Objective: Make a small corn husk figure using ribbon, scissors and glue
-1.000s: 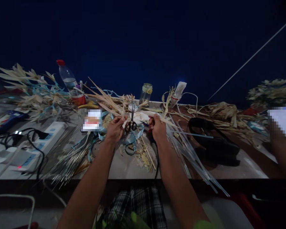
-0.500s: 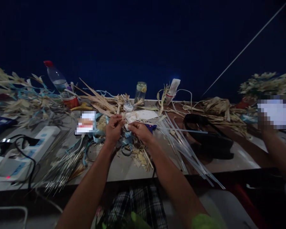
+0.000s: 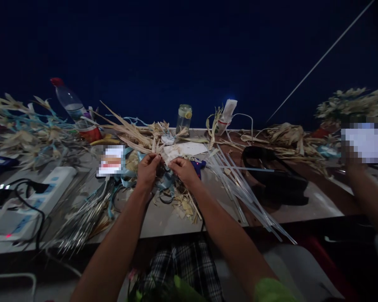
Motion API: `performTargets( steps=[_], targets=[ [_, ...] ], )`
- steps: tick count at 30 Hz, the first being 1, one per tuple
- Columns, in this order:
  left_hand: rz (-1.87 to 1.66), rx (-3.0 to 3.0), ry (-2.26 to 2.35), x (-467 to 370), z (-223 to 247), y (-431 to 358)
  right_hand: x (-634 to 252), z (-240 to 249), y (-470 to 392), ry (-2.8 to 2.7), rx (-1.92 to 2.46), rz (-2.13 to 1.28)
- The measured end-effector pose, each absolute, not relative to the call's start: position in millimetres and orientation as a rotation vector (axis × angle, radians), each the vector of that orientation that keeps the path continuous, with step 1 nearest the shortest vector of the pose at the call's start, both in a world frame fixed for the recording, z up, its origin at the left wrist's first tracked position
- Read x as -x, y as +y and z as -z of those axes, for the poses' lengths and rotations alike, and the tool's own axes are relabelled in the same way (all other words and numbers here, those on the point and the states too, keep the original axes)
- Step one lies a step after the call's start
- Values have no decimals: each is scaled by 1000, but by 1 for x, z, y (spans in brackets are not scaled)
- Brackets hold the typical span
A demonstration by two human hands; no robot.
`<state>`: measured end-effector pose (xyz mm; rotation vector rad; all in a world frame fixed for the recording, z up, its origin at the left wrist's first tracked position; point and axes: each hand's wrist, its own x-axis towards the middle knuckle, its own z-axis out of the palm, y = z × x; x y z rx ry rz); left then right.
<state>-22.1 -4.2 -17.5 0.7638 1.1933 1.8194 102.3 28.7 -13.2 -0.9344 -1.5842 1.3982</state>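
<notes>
Now both hands [image 3: 165,170] pinch dried husk strip [image 3: 154,144] btwn them, fingertips close.

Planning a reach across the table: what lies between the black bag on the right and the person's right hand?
In the head view, a fan of clear plastic strips lies between the right hand and the black bag, on the table.

The table [image 3: 164,220] bears dried husks [image 3: 135,134], clear strips [image 3: 245,195] and a power strip [image 3: 47,195].
</notes>
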Motion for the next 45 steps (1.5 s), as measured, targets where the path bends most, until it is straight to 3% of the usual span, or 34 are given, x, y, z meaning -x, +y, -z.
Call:
performTargets(
  steps=[10,23,32,37,45],
  targets=[
    [-1801,-801,1254,25,18,-3,-106,2,22,-1821,995,-1134],
    [-1950,-813,1525,30,14,-3,-114,9,32,-1847,908,-1419],
    [-1976,-931,1690,32,9,-6,-104,11,24,-2191,1015,-603],
    [-2004,-951,1722,35,13,-5,-95,4,12,-2538,1165,-361],
    [-1937,-1023,1755,34,11,-7,-83,4,5,-2605,1329,-190]
  ],
)
